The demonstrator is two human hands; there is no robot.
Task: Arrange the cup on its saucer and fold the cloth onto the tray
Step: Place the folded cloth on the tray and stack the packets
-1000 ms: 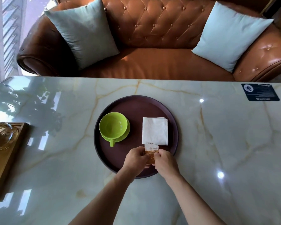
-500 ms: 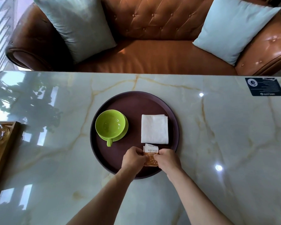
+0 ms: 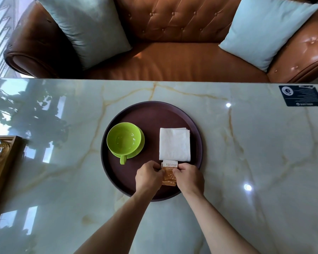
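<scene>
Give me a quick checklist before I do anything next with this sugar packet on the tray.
1. Green cup seated upright on its saucer: ok.
2. White cloth folded and lying inside the tray: ok.
3. Packet held on both sides, left hand and right hand: ok.
4. Packet torn open: cannot tell, fingers cover its edges.
5. Packet clear of the cloth: not ok, its top edge meets or overlaps the cloth's near edge.
6. Cup empty, ready for contents: ok.
</scene>
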